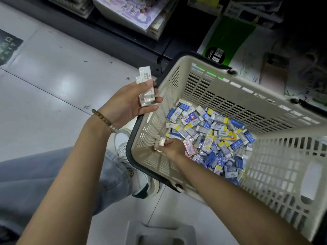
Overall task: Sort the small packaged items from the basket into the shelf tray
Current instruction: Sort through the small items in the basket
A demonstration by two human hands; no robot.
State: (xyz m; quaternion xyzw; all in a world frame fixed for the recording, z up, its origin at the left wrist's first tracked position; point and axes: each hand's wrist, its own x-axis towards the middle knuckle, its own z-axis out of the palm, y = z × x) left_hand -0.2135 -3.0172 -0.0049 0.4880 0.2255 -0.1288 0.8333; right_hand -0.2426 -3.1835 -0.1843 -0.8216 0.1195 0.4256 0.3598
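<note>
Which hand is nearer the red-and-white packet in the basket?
Right. The right hand is down in the basket, pinching a pale packet, just beside the red-and-white packet. The left hand is raised by the rim, holding a stack of white packets.

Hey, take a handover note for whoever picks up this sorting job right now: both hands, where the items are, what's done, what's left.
Left hand: holds a stack of white packets above the floor, beside the basket.
Right hand: inside the basket, pinching a small packet by its near wall.
Items: a large mixed pile of blue, yellow and white packets lies on the basket floor.
Done: a few white packets gathered in hand.
Left: the shelf tray is not in view; nothing seen placed; nearly the whole pile needs sorting.
</note>
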